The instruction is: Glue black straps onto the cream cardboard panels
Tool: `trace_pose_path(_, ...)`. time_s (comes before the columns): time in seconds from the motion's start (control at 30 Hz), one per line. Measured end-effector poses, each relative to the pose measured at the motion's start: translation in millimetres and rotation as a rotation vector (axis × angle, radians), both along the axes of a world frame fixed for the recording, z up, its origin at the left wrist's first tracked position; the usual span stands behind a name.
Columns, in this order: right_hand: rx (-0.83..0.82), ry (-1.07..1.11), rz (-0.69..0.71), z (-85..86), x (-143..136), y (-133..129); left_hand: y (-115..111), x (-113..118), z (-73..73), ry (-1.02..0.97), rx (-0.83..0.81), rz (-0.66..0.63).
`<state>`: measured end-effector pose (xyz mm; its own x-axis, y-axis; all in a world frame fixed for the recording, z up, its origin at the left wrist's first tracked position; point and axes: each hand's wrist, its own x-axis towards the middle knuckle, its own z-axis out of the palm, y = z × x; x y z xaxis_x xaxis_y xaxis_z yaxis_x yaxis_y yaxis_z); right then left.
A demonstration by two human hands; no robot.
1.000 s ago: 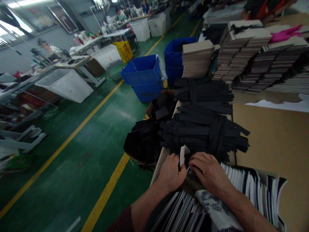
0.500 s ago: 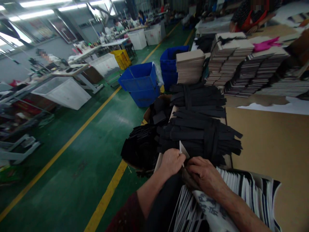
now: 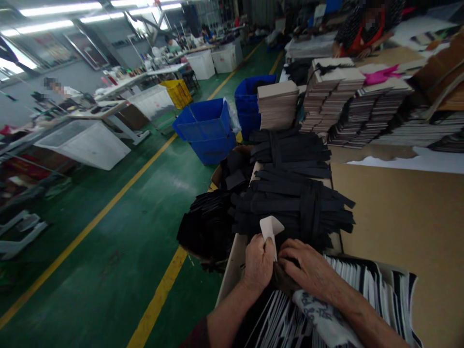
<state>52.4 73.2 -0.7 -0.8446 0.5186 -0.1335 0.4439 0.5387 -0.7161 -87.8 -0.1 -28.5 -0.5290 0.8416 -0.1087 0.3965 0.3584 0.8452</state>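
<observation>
My left hand (image 3: 258, 263) is closed on a pale curled strip (image 3: 271, 228), whose wide end folds over above my thumb. Close beside it, my right hand (image 3: 308, 265) has its fingers bent and pressed together over a dark brown piece (image 3: 284, 280); the fingertips are partly hidden, so what they grip is unclear. Under my right forearm lies a white cloth with dark print (image 3: 321, 309). Both hands are over a row of thin white and black sheets (image 3: 366, 282) standing on edge. Just beyond them rests a tied bundle of black strips (image 3: 275, 203).
A second black bundle (image 3: 290, 150) lies farther back, before stacks of cut boards (image 3: 277, 104). Left of the table edge stand a container of black pieces (image 3: 206, 227) and a blue bin (image 3: 206, 128) on the green floor (image 3: 145, 217). A person in a red apron works across the table.
My left hand has turned more upright, and the pale strip now shows its broad, curled face instead of a thin point. My right hand stays close by. The view has shifted slightly.
</observation>
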Motion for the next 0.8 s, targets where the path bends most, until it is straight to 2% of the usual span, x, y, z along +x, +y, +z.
trace_pose_path(0.13, 0.053, -0.02, -0.019, -2.4, -3, -1, 12, -6, 19.3, 0.055, 0.041, -0.03)
trace_pose_path(0.2, 0.042, -0.011, -0.012, -5.7, -3, 1, 19, -8, 22.5, 0.008, 0.065, -0.015)
trace_pose_path(0.37, -0.111, 0.015, 0.021, -8.1, 0, 13, 32, -15, 7.4, -0.182, 0.035, 0.057)
trace_pose_path(0.53, -0.137, 0.056, 0.042, -1.5, 3, 12, 43, -18, -9.5, -0.311, 0.034, 0.211)
trace_pose_path(0.67, -0.158, 0.064, 0.051, -5.0, 5, 11, 55, -13, -9.1, -0.343, 0.037, 0.238)
trace_pose_path(0.8, -0.146, 0.062, 0.075, -5.5, 8, 11, 56, -13, -7.3, -0.273, 0.051, 0.224)
